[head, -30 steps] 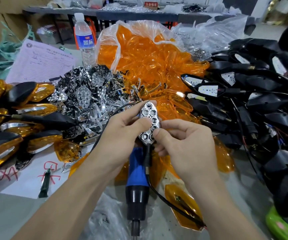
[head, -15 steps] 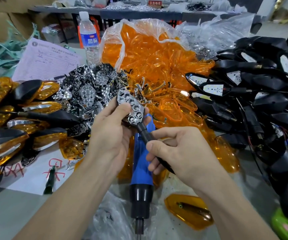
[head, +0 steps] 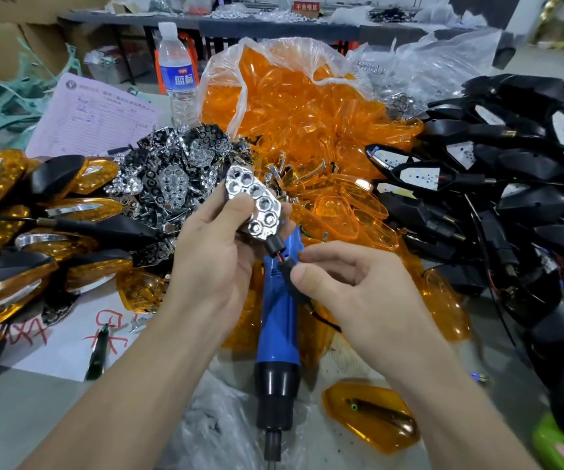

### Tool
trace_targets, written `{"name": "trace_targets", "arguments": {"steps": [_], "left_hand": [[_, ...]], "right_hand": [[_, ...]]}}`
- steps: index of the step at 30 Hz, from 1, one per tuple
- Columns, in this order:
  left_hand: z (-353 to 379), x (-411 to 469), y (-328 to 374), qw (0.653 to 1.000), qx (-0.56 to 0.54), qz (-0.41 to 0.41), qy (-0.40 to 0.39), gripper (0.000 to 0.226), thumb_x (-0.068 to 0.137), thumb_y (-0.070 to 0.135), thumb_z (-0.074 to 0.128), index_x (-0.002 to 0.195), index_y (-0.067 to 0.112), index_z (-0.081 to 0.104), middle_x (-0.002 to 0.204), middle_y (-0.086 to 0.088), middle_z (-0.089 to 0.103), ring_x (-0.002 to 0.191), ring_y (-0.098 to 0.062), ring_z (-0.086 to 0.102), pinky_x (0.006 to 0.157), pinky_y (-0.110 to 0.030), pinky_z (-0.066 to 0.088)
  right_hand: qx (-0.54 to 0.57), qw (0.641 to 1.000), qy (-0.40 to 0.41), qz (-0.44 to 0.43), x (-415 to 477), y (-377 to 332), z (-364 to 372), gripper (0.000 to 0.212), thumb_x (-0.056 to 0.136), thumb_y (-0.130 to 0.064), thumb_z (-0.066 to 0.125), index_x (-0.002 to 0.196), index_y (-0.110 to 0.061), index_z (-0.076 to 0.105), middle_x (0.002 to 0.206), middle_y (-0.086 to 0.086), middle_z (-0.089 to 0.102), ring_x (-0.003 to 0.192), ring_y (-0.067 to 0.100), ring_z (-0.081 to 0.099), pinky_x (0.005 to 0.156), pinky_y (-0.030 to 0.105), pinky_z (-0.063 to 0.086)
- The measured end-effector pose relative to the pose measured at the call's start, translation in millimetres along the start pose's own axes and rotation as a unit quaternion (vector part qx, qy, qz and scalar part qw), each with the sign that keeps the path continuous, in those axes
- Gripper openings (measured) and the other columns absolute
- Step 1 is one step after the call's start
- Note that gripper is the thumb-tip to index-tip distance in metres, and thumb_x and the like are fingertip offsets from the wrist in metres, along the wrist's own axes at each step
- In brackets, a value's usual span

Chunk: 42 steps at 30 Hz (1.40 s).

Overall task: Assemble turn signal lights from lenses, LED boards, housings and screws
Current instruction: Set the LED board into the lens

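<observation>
Now: left hand (head: 212,266) grips the chrome reflector (head: 255,205); right hand (head: 351,286) pinches the black stalk (head: 289,271). Risk: tugging them apart could snap the exposed red wire (head: 277,255) between.

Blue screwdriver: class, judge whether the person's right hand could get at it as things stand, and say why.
Probably yes. The blue screwdriver lies just below the right hand, its grip bare between the forearms. But that hand pinches the black stem, so it would need to let go first.
</observation>
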<state>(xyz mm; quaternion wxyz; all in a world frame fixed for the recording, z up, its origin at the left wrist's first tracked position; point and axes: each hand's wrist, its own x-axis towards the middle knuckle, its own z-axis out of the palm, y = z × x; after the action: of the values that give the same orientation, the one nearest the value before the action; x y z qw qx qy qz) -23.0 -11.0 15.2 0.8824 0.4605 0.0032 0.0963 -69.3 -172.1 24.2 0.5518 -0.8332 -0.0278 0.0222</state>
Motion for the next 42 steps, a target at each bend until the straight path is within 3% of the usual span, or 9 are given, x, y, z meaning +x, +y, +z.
{"name": "trace_targets", "arguments": {"steps": [3, 8, 13, 18, 24, 27, 30, 36, 42], "left_hand": [[4, -6, -4, 0.998, 0.022, 0.005, -0.060, 0.024, 0.106, 0.009, 0.049, 0.124, 0.009, 0.065, 0.094, -0.008, 0.078, 0.092, -0.025, 0.077, 0.077, -0.035, 0.062], [7, -9, -5, 0.996, 0.024, 0.010, -0.081, 0.028, 0.106, 0.006, 0.046, 0.120, 0.015, 0.068, 0.095, -0.007, 0.077, 0.096, -0.027, 0.075, 0.079, -0.036, 0.062], [8, -9, -6, 0.995, 0.038, 0.021, -0.088, 0.031, 0.105, 0.007, 0.049, 0.128, 0.018, 0.067, 0.103, -0.008, 0.076, 0.101, -0.026, 0.074, 0.082, -0.035, 0.061], [4, -8, -5, 0.987, 0.097, 0.034, -0.122, 0.053, 0.091, 0.008, 0.060, 0.138, 0.033, 0.065, 0.119, -0.002, 0.075, 0.102, -0.016, 0.074, 0.086, -0.045, 0.063], [1, -7, -8, 0.968, 0.164, 0.099, -0.163, 0.082, 0.089, -0.003, 0.059, 0.148, 0.053, 0.048, 0.154, 0.016, 0.049, 0.112, -0.004, 0.069, 0.090, -0.050, 0.061], [-2, -5, -7, 0.962, 0.188, 0.108, -0.167, 0.075, 0.088, -0.004, 0.058, 0.142, 0.048, 0.055, 0.149, 0.018, 0.054, 0.124, -0.007, 0.062, 0.097, -0.064, 0.055], [-2, -5, -6, 0.962, 0.190, 0.103, -0.164, 0.070, 0.086, -0.005, 0.059, 0.137, 0.045, 0.059, 0.137, 0.018, 0.063, 0.119, -0.010, 0.066, 0.096, -0.062, 0.056], [-2, -4, -7, 0.967, 0.172, 0.104, -0.156, 0.063, 0.090, -0.002, 0.058, 0.134, 0.043, 0.063, 0.131, 0.007, 0.066, 0.103, -0.008, 0.070, 0.083, -0.047, 0.063], [-1, -4, -6, 0.965, 0.191, 0.106, -0.147, 0.064, 0.090, 0.000, 0.058, 0.135, 0.044, 0.062, 0.131, 0.009, 0.067, 0.113, -0.013, 0.069, 0.085, -0.056, 0.063]], "right_hand": [[-0.017, 0.999, 0.015, -0.036, -2, -3, 13, 0.022, 0.076, -0.054, 0.066, 0.086, -0.036, 0.074, 0.082, -0.024, 0.074, 0.083, -0.003, 0.069, 0.068, 0.017, 0.055], [-0.040, 0.998, 0.039, -0.041, 0, 4, 13, 0.016, 0.087, -0.026, 0.065, 0.074, -0.028, 0.073, 0.062, -0.012, 0.065, 0.060, 0.006, 0.058, 0.049, 0.015, 0.044], [-0.027, 0.999, 0.027, -0.035, 0, 3, 9, 0.014, 0.087, -0.026, 0.062, 0.081, -0.033, 0.072, 0.070, -0.007, 0.069, 0.065, 0.011, 0.060, 0.049, 0.022, 0.045], [-0.005, 0.999, 0.045, -0.019, 1, 3, 10, 0.020, 0.091, -0.019, 0.067, 0.074, -0.028, 0.073, 0.062, -0.003, 0.065, 0.052, 0.006, 0.053, 0.047, 0.019, 0.042], [0.011, 0.998, 0.068, -0.012, 0, -3, 10, 0.027, 0.088, -0.018, 0.066, 0.063, -0.024, 0.074, 0.057, -0.001, 0.065, 0.053, 0.014, 0.057, 0.053, 0.035, 0.048], [0.020, 0.998, 0.058, -0.005, -1, -3, 10, 0.028, 0.089, -0.014, 0.065, 0.062, -0.021, 0.073, 0.056, 0.002, 0.064, 0.050, 0.013, 0.057, 0.048, 0.024, 0.045], [0.031, 0.998, 0.050, 0.004, -1, -4, 11, 0.032, 0.089, -0.013, 0.065, 0.059, -0.019, 0.072, 0.054, 0.001, 0.063, 0.049, 0.006, 0.055, 0.047, 0.014, 0.042], [0.014, 0.999, 0.039, 0.005, -2, -6, 11, 0.035, 0.089, -0.014, 0.066, 0.054, -0.021, 0.070, 0.051, -0.003, 0.062, 0.049, 0.004, 0.055, 0.046, 0.012, 0.040], [-0.005, 0.999, 0.032, 0.006, -2, -6, 10, 0.035, 0.089, -0.017, 0.067, 0.055, -0.024, 0.070, 0.052, -0.004, 0.061, 0.050, 0.004, 0.054, 0.046, 0.014, 0.042]]}}
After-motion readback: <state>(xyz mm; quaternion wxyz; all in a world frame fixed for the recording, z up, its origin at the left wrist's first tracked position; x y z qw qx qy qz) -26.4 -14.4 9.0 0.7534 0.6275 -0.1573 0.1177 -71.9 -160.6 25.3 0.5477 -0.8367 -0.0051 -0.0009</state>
